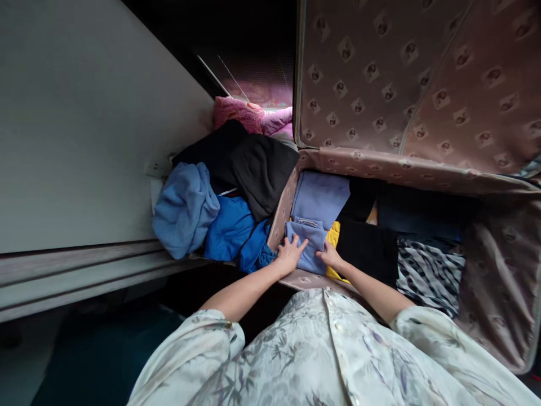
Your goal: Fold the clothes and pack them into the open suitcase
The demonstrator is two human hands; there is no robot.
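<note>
— Head view: where's your folded lilac garment?
— Under both palms, left hand and right hand spread flat, inside the suitcase. Soft, light; grip its folded edges.

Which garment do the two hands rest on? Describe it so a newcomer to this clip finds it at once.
Start at the open suitcase with the patterned beige lining. In its near left corner lies a small folded pale blue garment, with the left hand and right hand pressing on it. It sits just in front of a larger, flatter periwinkle piece and left of yellow fabric.
</note>
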